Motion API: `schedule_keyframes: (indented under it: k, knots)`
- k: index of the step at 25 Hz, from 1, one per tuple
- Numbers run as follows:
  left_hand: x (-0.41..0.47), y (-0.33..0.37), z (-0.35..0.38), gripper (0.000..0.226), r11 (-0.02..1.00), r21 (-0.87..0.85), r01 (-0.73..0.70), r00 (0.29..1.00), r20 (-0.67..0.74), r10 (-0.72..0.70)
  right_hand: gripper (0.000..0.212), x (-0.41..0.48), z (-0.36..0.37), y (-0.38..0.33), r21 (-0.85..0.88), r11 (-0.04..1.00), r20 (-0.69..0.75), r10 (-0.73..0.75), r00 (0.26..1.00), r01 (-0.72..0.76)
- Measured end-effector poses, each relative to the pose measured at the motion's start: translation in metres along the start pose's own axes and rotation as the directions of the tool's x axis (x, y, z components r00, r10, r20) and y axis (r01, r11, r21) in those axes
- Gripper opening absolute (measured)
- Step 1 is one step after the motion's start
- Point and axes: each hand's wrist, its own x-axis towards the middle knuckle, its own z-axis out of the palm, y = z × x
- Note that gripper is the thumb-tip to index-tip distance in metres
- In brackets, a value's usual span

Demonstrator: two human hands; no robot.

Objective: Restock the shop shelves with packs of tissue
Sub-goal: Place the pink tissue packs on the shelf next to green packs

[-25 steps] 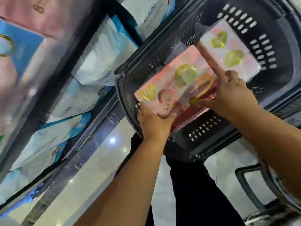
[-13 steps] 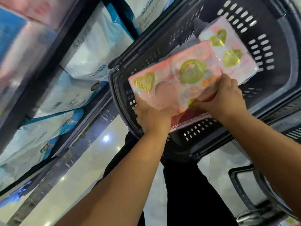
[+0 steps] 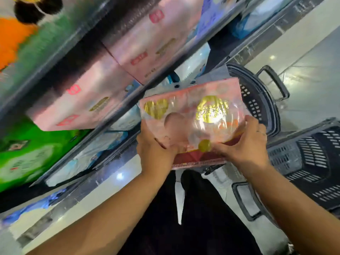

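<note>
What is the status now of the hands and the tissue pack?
Left hand, right hand: both gripping pink tissue pack. Pack held up beside shelves. Nothing blocking.

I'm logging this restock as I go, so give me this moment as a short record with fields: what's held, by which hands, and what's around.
held item: pink tissue pack
left hand: grips the pack's lower left edge
right hand: grips its lower right edge
pack position: lifted in front of the shelves, not yet placed
shelf stock: pink packs, green pack
baskets: dark basket behind the pack, second basket at right
</note>
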Motion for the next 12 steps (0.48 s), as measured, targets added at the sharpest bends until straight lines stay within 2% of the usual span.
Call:
schedule_keyframes:
  k: [3,8,10,12]
  knots:
    - [-0.037,0.023,-0.055,0.123,0.999,0.012,-0.049,0.998,-0.038,0.049,0.082,-0.034,-0.037,-0.044,0.099,0.985,-0.017,-0.139,0.990,0.140]
    - [-0.083,0.058,-0.132,0.118,0.978,0.090,-0.186,0.980,-0.056,0.192,0.107,-0.081,-0.086,-0.092,0.133,0.925,-0.045,-0.353,0.934,0.356]
    - [-0.097,0.074,-0.156,0.117,0.961,0.134,-0.242,0.962,-0.097,0.256,0.118,-0.098,-0.104,-0.110,0.081,0.898,-0.057,-0.428,0.902,0.432]
    - [-0.107,0.092,-0.178,0.117,0.945,0.145,-0.294,0.938,-0.145,0.315,0.118,-0.111,-0.120,-0.131,0.011,0.873,-0.080,-0.486,0.870,0.488]
